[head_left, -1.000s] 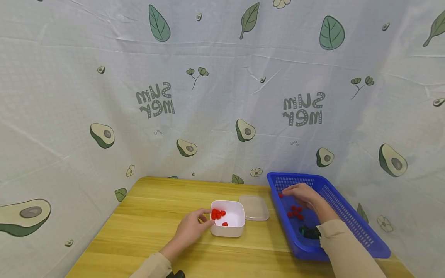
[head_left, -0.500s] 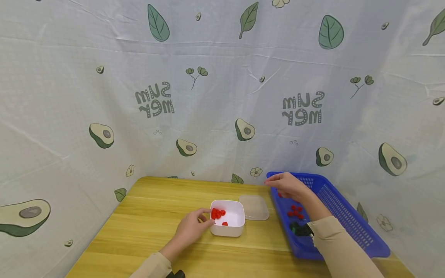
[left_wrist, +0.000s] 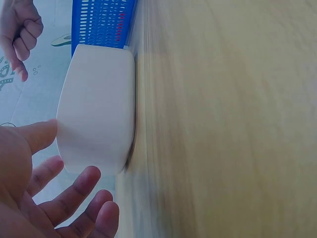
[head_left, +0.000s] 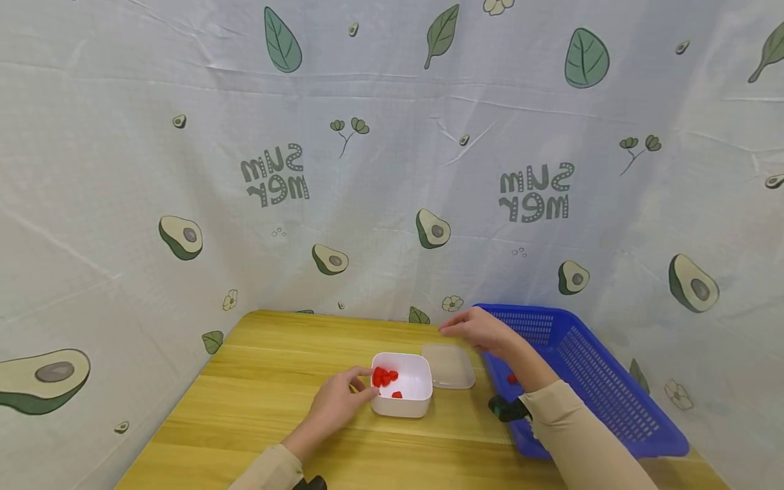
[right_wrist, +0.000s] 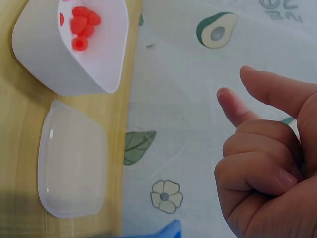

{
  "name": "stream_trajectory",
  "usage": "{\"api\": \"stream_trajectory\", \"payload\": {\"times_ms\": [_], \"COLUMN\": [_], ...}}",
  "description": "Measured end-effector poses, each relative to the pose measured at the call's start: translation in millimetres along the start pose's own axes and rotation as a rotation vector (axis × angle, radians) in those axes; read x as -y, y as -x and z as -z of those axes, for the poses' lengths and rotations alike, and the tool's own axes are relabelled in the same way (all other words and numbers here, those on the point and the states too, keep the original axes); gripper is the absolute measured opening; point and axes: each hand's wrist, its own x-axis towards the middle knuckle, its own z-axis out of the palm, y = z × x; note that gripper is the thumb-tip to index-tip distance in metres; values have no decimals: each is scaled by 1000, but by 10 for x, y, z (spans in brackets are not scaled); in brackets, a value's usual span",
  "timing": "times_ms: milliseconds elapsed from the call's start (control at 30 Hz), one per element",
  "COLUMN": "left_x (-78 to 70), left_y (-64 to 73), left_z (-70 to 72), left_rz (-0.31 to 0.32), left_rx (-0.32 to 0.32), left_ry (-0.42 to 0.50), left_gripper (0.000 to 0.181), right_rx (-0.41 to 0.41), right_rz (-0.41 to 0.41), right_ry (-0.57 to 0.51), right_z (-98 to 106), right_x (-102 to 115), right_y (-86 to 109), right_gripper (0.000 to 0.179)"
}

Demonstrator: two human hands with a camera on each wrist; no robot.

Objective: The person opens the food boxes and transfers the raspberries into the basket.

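Observation:
A white square box [head_left: 401, 407] stands on the table with several small red raspberry-like pieces [right_wrist: 79, 25] inside. My left hand [head_left: 339, 401] steadies its left side; thumb and index fingertip touch the wall, and the other fingers are loosely spread in the left wrist view. My right hand [head_left: 484, 332] hovers above the translucent lid [head_left: 448, 366], which lies flat to the right of the box. In the right wrist view, its thumb and index finger point forward with a gap between the tips, while the other fingers curl in. Whether a small piece sits at those fingertips cannot be made out.
A blue perforated basket [head_left: 578, 371] stands at the right, partly hidden by the right arm; a red piece [head_left: 512, 378] shows inside. The wooden table [head_left: 275, 361] meets a patterned curtain [head_left: 367, 170] at the back and left.
My right hand has risen out of the blue basket and moved left, over the lid. The left hand and the white box have stayed in place.

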Motion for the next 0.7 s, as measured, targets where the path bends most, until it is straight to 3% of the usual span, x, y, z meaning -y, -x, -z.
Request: {"api": "stream_trajectory", "payload": {"times_ms": [233, 700], "left_x": [5, -4], "left_y": [-11, -8], "left_z": [-7, 5], "left_rz": [7, -8], "left_rx": [-3, -1], "left_ry": [5, 1], "left_gripper": [40, 39], "right_rx": [72, 138], "right_rz": [-8, -15], "right_ry": [6, 57], "right_z": [-215, -563], "right_x": [61, 33], "right_y": [-70, -207], "right_gripper": [32, 28]}}
